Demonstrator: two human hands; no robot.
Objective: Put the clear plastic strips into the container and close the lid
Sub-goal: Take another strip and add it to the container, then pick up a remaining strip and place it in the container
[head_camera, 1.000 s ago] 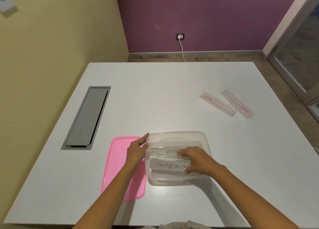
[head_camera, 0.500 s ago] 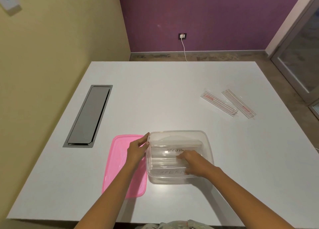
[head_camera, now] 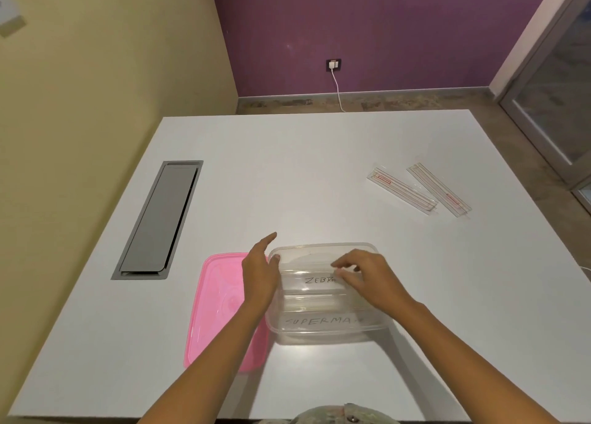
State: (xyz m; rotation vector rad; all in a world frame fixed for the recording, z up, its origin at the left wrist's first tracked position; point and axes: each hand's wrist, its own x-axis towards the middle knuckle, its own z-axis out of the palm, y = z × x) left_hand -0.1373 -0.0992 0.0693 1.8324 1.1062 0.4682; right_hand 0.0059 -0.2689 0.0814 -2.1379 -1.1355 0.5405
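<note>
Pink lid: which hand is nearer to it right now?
Left. The left hand sits over the pink lid's right edge, thumb on the container rim. The right hand is inside the container, farther right.

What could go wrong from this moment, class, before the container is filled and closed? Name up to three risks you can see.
1. Two clear strips lie far off on the table, beyond the right hand; they could be overlooked before closing.
2. The pink lid lies partly under the left forearm, so pulling back might drag it.
3. The left hand only touches the container rim, so the light tub may slide.
</note>
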